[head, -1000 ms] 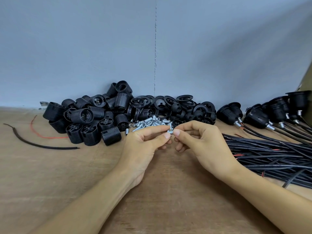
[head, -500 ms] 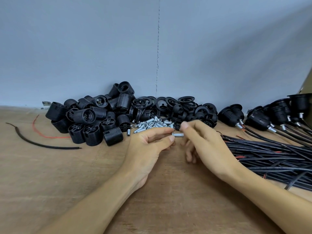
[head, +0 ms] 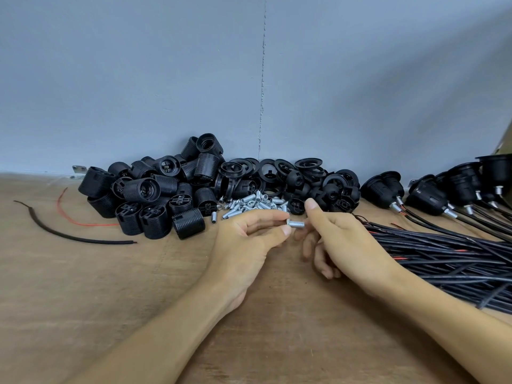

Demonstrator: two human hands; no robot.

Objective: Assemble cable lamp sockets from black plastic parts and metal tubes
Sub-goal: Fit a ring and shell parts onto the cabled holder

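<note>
Head view. The left hand (head: 249, 239) pinches one tube (head: 297, 224) between thumb tip and forefinger tip. The tube lies level, just above the table (head: 110, 286) and in front of the tube heap (head: 249, 204). The right hand (head: 343, 239) holds nothing. One finger is raised and the others are loose and spread, just beside the tube's free end. I cannot tell whether they touch it.

On progress, a row of sockets (head: 432, 189) at the far right looks finished. Each has a metal tube at its neck and a lead running into the cables (head: 443, 256) bundled along the table. Far more is left: a large pile of shells (head: 155, 195) sits against the wall, with caps and rings (head: 291, 173) beside it and the tube heap in front. The piece in hand seems to be at its first step, since the tube is picked but no black part is joined to it yet.

No brand, label or writing can be read anywhere.
</note>
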